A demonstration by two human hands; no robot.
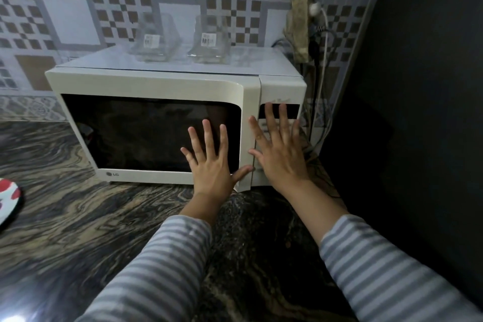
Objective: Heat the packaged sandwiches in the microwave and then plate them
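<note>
Your left hand (209, 164) and right hand (281, 154) lay flat, fingers spread (gripping nothing), over the microwave (146, 83), apparently readying the door.

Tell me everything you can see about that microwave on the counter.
The microwave is a cream-white box, plastic by the look of it, with a wide dark window in its door and a small logo at the lower left. The door looks shut; nothing shows through the window. It stands on a dark, swirled stone counter against a tiled wall. Two clear packages with labels rest on its top. The left hand lies flat over the door, and the right hand is spread across the control panel.
</note>
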